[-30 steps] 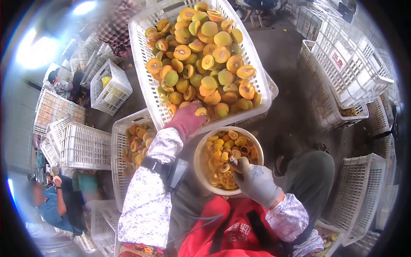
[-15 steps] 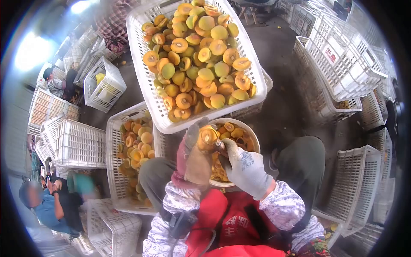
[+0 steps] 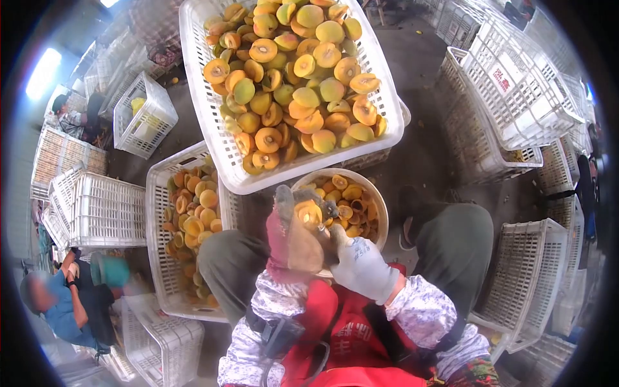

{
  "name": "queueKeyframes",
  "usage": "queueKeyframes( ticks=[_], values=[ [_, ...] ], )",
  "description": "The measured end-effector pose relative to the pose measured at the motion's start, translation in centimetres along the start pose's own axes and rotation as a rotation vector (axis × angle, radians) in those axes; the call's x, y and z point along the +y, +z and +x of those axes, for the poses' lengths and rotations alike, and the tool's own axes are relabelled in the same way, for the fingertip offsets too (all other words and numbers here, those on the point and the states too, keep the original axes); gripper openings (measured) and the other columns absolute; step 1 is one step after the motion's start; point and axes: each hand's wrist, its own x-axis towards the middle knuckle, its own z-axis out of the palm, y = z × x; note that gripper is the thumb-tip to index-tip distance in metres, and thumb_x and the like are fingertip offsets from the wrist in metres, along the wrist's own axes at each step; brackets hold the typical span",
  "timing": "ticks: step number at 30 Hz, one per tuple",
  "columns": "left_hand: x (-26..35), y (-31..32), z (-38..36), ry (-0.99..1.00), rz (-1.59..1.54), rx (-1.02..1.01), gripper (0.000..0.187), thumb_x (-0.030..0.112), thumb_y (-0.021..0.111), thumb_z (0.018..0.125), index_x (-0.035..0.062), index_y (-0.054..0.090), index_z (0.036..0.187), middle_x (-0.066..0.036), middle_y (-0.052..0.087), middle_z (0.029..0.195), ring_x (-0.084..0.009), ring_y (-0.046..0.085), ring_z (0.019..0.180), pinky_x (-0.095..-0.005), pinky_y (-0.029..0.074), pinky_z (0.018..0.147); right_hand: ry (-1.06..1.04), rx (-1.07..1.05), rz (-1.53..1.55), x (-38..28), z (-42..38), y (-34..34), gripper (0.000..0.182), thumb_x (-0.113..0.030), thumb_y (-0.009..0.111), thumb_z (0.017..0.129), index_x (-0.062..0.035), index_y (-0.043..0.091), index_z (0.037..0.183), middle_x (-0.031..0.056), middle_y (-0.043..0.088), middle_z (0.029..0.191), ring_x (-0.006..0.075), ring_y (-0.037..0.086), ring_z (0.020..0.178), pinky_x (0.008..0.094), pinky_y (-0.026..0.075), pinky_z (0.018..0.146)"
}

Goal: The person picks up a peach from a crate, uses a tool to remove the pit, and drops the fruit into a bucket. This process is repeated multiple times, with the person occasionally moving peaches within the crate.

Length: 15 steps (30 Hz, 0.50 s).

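My left hand (image 3: 291,240), in a dark red and tan glove, is closed around a halved yellow peach (image 3: 308,213), its cut face turned up. In a whitish-grey glove, my right hand (image 3: 366,266) grips a small metal tool (image 3: 324,228); its tip is at the fruit, and its handle is hidden in the fingers. Both hands are over the near edge of a white bucket (image 3: 384,216) holding orange fruit pieces (image 3: 351,197). Beyond it, a tilted white crate (image 3: 303,173) is piled with peach halves (image 3: 308,97).
Left of my knee stands another white crate (image 3: 155,258) with peach halves. Stacked crates (image 3: 106,213) line the left, and more crates (image 3: 516,97) rise at right. A person in blue (image 3: 68,303) sits at lower left; another person (image 3: 69,119) is farther back.
Both hands have come slightly lower and nearer my body, uncovering more of the bucket. The peach half stays in my left hand with the tool against it. The view has shifted a little.
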Motion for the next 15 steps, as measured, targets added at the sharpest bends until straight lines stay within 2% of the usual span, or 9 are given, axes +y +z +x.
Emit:
queueKeyframes(
  ticks=[3,5,6,8,10,11,13,14,15],
  values=[
    [1.4,0.0,-0.7,-0.047,0.187,-0.104,0.054,0.050,0.047,0.097,-0.0023,0.057,0.102,-0.014,0.062,0.091,-0.0241,0.063,0.081,-0.0366,0.053,0.073,-0.150,0.032,0.084,1.1,-0.3,0.6,0.026,-0.020,0.057,0.087,0.0003,0.049,0.101,0.0184,0.060,0.063,0.0353,0.063,0.056,0.0435,0.049,0.051],
    [1.5,-0.5,-0.8,-0.090,0.017,-0.219,0.051,0.048,0.045,0.098,-0.0014,0.057,0.101,-0.013,0.061,0.089,-0.0250,0.063,0.081,-0.0379,0.053,0.072,-0.184,-0.012,0.132,1.1,-0.1,-0.2,0.026,-0.021,0.058,0.088,0.0012,0.051,0.098,0.0198,0.060,0.063,0.0357,0.063,0.057,0.0434,0.049,0.052],
    [1.6,-0.6,-0.9,-0.133,-0.153,-0.334,0.048,0.046,0.044,0.099,-0.0005,0.056,0.100,-0.013,0.061,0.088,-0.0258,0.063,0.080,-0.0392,0.053,0.072,-0.085,-0.137,0.281,0.4,-0.2,-1.5,0.025,-0.022,0.058,0.087,0.0020,0.052,0.094,0.0211,0.060,0.065,0.0359,0.062,0.057,0.0430,0.049,0.054],
    [2.1,-0.3,-1.6,-0.062,-0.114,-0.412,0.044,0.043,0.043,0.100,0.0009,0.055,0.099,-0.014,0.060,0.087,-0.0280,0.062,0.079,-0.0405,0.053,0.071,0.012,-0.264,0.430,-0.8,0.2,-3.4,0.025,-0.022,0.059,0.087,0.0028,0.054,0.089,0.0224,0.060,0.067,0.0360,0.062,0.058,0.0426,0.049,0.055],
    [2.3,-0.1,-1.7,-0.140,-0.248,-0.472,0.043,0.041,0.044,0.100,0.0003,0.055,0.100,-0.013,0.061,0.087,-0.0264,0.062,0.078,-0.0379,0.052,0.070,0.449,-0.628,0.740,-1.6,0.8,-4.5,0.029,-0.024,0.057,0.089,0.0040,0.054,0.081,0.0179,0.058,0.065,0.0301,0.059,0.052,0.0387,0.048,0.052],
    [2.3,0.0,-1.6,-0.138,-0.248,-0.475,0.043,0.041,0.044,0.100,0.0003,0.055,0.100,-0.013,0.061,0.087,-0.0264,0.062,0.078,-0.0379,0.052,0.070,0.446,-0.626,0.739,-1.7,0.7,-4.4,0.029,-0.024,0.057,0.089,0.0040,0.054,0.081,0.0179,0.058,0.065,0.0301,0.059,0.052,0.0387,0.048,0.052],
    [1.8,0.0,-1.8,-0.056,0.045,-0.355,0.046,0.044,0.047,0.098,-0.0011,0.057,0.099,-0.011,0.063,0.084,-0.0217,0.062,0.075,-0.0340,0.051,0.068,0.272,-0.522,0.642,-1.5,0.1,-4.0,0.032,-0.026,0.054,0.091,0.0042,0.053,0.082,0.0141,0.057,0.065,0.0198,0.057,0.048,0.0337,0.046,0.047],
    [1.9,0.4,-1.9,-0.015,0.193,-0.295,0.048,0.045,0.049,0.097,-0.0018,0.059,0.098,-0.010,0.063,0.082,-0.0194,0.062,0.073,-0.0321,0.051,0.067,0.272,-0.518,0.643,-1.1,0.3,-4.1,0.032,-0.026,0.054,0.091,0.0042,0.053,0.082,0.0141,0.057,0.065,0.0198,0.057,0.048,0.0337,0.046,0.047],
    [2.9,0.7,-1.8,0.060,0.330,-0.390,0.049,0.046,0.051,0.096,-0.0023,0.061,0.095,-0.010,0.063,0.080,-0.0181,0.061,0.071,-0.0294,0.049,0.066,0.363,-0.691,0.813,-0.5,0.6,-4.5,0.032,-0.027,0.054,0.091,0.0043,0.053,0.084,0.0125,0.058,0.066,0.0184,0.057,0.049,0.0341,0.047,0.047]
  ],
)
